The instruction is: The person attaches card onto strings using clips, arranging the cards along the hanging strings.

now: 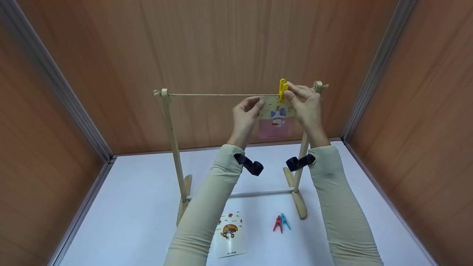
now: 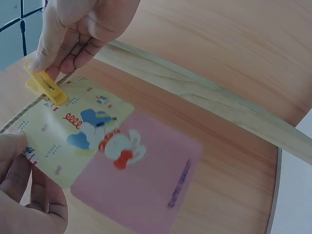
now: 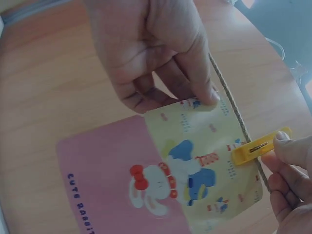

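Observation:
A yellow and pink card with a cartoon rabbit [image 1: 275,123] hangs at the string [image 1: 221,95] of a small wooden rack. My left hand [image 1: 247,116] pinches the card's upper left corner between thumb and fingers. At the card's top edge, near its right side, a yellow clothespin [image 2: 48,87] sits over the string and the card. My right hand [image 1: 306,107] pinches this clothespin by its handle end, thumb on one side; in the right wrist view the thumb [image 3: 282,139] lies on the handle.
The rack's left post [image 1: 173,144] and right post [image 1: 302,159] stand on wooden feet, joined by a low white bar [image 1: 262,193]. Nearer on the white table lie another card [image 1: 231,236], a red clothespin [image 1: 278,224] and a blue clothespin [image 1: 285,221]. Wood-grain panels [image 1: 221,44] enclose the table.

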Demonstrator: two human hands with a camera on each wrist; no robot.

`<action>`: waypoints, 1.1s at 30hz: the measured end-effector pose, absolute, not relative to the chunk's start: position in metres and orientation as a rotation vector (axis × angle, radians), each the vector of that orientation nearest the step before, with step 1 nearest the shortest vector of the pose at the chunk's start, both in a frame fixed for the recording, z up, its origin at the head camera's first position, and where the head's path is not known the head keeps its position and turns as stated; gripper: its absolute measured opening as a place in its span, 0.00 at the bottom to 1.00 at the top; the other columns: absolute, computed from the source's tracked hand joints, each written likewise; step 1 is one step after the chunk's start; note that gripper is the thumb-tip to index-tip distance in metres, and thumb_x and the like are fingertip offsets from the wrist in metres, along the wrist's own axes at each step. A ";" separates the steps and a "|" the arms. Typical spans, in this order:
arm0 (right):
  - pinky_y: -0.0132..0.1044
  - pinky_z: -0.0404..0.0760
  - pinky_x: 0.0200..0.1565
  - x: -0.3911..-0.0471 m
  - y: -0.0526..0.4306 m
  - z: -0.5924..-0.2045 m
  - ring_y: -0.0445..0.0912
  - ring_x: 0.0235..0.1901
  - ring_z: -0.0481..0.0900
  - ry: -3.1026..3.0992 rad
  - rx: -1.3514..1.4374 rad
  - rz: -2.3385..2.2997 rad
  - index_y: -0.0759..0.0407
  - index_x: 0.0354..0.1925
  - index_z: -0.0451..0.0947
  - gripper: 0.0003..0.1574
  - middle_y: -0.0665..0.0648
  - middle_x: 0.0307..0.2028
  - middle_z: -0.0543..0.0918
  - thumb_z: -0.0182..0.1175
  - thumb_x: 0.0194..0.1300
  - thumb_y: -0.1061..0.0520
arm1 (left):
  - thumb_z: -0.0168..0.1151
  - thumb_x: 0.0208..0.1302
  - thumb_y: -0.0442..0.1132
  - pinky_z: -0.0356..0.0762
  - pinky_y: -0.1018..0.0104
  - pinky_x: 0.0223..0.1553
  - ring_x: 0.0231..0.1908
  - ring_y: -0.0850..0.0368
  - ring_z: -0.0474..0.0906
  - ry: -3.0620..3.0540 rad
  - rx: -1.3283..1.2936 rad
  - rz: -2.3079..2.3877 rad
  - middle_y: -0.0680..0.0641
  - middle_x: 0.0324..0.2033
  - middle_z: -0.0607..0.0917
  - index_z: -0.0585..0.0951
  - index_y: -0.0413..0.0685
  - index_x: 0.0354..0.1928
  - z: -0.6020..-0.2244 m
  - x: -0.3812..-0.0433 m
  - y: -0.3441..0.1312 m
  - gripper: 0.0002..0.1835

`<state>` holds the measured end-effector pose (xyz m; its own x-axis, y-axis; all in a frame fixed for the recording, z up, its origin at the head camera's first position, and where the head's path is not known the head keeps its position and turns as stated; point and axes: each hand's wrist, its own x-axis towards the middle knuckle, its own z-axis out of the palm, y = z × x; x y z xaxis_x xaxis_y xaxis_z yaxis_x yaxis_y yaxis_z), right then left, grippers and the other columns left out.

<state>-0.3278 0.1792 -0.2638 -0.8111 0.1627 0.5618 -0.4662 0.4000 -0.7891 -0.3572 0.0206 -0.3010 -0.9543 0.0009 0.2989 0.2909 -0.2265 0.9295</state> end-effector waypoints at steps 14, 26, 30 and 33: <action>0.29 0.78 0.52 -0.328 0.177 -0.281 0.42 0.46 0.78 -1.909 0.300 1.646 0.59 0.56 0.78 0.21 0.58 0.51 0.81 0.59 0.66 0.58 | 0.56 0.69 0.36 0.77 0.67 0.52 0.48 0.58 0.79 -1.800 -0.389 -2.302 0.44 0.50 0.83 0.80 0.41 0.54 -0.302 -0.355 0.009 0.14; 0.33 0.77 0.55 -0.327 0.179 -0.295 0.45 0.54 0.78 -1.852 0.343 1.652 0.59 0.58 0.77 0.21 0.57 0.58 0.79 0.59 0.67 0.58 | 0.48 0.74 0.39 0.73 0.63 0.59 0.56 0.55 0.78 -1.889 -0.511 -2.277 0.45 0.56 0.81 0.75 0.44 0.61 -0.314 -0.352 -0.007 0.18; 0.36 0.75 0.59 -0.326 0.182 -0.301 0.48 0.58 0.76 -1.865 0.344 1.676 0.58 0.59 0.75 0.22 0.57 0.60 0.78 0.58 0.68 0.57 | 0.46 0.75 0.39 0.71 0.60 0.61 0.58 0.54 0.76 -1.906 -0.546 -2.275 0.44 0.58 0.80 0.73 0.43 0.63 -0.320 -0.351 -0.015 0.19; 0.38 0.73 0.61 -0.325 0.185 -0.306 0.49 0.59 0.75 -1.883 0.340 1.690 0.56 0.60 0.75 0.23 0.56 0.61 0.77 0.58 0.68 0.56 | 0.45 0.75 0.38 0.70 0.56 0.63 0.59 0.52 0.75 -1.910 -0.564 -2.299 0.44 0.59 0.79 0.72 0.43 0.64 -0.326 -0.351 -0.022 0.20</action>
